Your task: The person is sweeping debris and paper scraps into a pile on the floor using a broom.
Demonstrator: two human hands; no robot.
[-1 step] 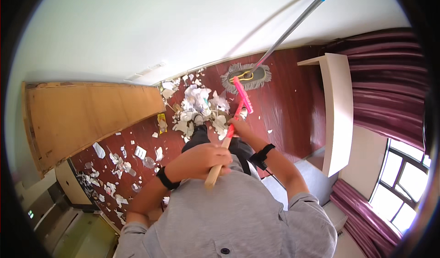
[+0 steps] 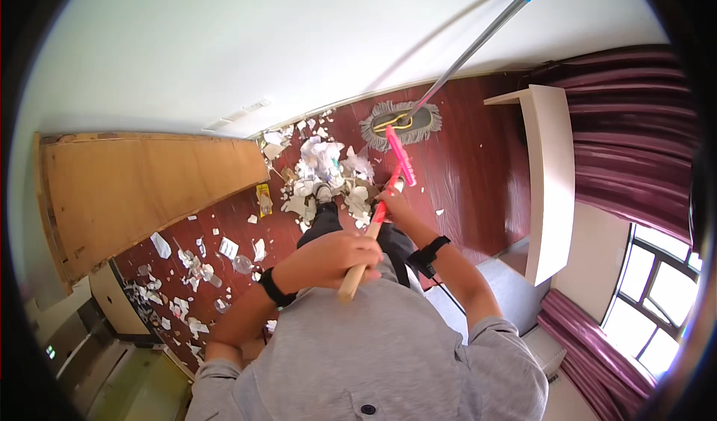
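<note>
A rake [image 2: 400, 156] with a pink toothed head and a pale wooden handle slants away from my chest, its head held out in front of me. My left hand [image 2: 349, 255] wraps round the wooden part near the handle's butt end. Further along, my right hand [image 2: 393, 201] grips the red stretch close to the head. In this view the rake's tip overlaps a grey flat mop [image 2: 403, 122]; whether they touch I cannot tell. Below lies a heap of white scraps and crumpled plastic [image 2: 323, 159], around my shoes.
The mop's metal pole [image 2: 478, 44] leans on the white wall [image 2: 224, 47]. More litter [image 2: 198, 268] is strewn over the dark red floor [image 2: 470, 189] to the left, near a wooden board [image 2: 157, 189]. A white shelf unit [image 2: 549, 189] and purple curtains [image 2: 635, 129] are at right.
Both hands and the rake have shifted very slightly to the right. My grip on the handle is the same, and the litter lies as before.
</note>
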